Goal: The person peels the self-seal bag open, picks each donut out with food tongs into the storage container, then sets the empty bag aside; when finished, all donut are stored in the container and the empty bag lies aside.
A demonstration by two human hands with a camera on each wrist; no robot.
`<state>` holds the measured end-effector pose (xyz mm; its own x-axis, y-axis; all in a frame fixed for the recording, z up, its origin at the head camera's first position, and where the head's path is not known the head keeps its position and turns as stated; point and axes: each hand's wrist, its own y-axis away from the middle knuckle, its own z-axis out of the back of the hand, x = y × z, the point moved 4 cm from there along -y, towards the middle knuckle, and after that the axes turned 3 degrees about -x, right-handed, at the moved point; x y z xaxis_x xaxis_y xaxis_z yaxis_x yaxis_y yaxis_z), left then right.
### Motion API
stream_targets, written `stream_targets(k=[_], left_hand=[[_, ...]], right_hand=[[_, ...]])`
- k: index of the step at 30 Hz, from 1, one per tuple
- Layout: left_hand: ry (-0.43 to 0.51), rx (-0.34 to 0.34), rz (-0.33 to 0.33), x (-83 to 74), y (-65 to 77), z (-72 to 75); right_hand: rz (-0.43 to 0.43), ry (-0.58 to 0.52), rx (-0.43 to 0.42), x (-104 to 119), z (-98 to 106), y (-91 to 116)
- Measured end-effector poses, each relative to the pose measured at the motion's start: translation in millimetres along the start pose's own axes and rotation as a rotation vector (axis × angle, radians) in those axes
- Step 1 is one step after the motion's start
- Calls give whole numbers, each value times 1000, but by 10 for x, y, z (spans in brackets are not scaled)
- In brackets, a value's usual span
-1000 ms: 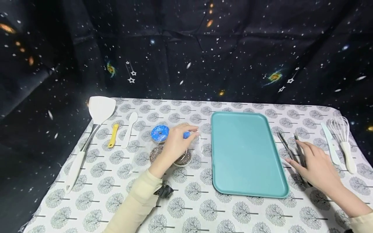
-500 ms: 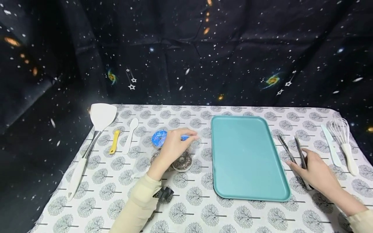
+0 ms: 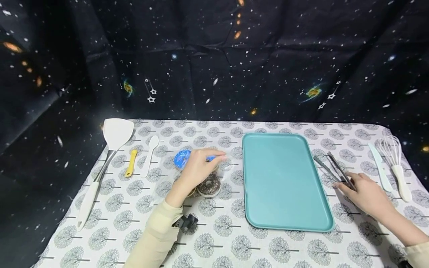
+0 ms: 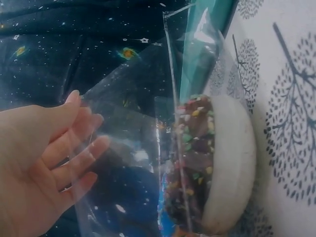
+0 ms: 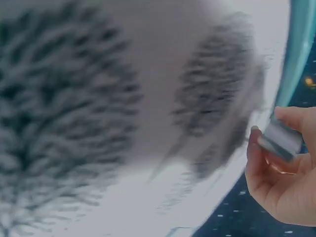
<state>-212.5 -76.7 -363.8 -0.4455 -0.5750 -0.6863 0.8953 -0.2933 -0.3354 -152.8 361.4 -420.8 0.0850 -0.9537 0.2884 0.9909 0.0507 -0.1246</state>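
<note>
My left hand (image 3: 196, 169) reaches over a clear plastic bag (image 4: 126, 163) of doughnuts, its thumb and fingers pinching the film at the edge. A blue-iced doughnut (image 3: 181, 159) and a dark chocolate doughnut (image 3: 209, 185) show around the hand, which hides others. Close up in the left wrist view is a chocolate doughnut with coloured sprinkles (image 4: 195, 163) and a pale base. Right of the tray, my right hand (image 3: 370, 195) grips a pair of tongs (image 3: 340, 169) between thumb and fingers, the two arms spread and pointing away from me. In the right wrist view only a grey part of the tongs (image 5: 282, 138) shows.
A teal tray (image 3: 281, 182) lies between the hands. On the left are a white spatula (image 3: 117, 133), a yellow-handled tool (image 3: 131, 163) and a white spoon (image 3: 150, 156). At far right lie a pale green knife (image 3: 381, 169) and a whisk (image 3: 396, 167).
The right hand has taken hold of the tongs and turned them, so their tips have swung left and closer together. The left hand has stayed nearly still at the bag.
</note>
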Motion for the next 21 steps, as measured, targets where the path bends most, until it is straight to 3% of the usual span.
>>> stream_targets(k=[7,14,21], left_hand=[[-17,39,-8,-41,5,-9],[-50,42,-12,-39,16,-16],[-48,49,-10,-46,-5,-26]], right_hand=[[87,35,-107,389,185,-1],[307,-26,-261,886,141,-80],[566,-15,-273,1331,-13,-253]])
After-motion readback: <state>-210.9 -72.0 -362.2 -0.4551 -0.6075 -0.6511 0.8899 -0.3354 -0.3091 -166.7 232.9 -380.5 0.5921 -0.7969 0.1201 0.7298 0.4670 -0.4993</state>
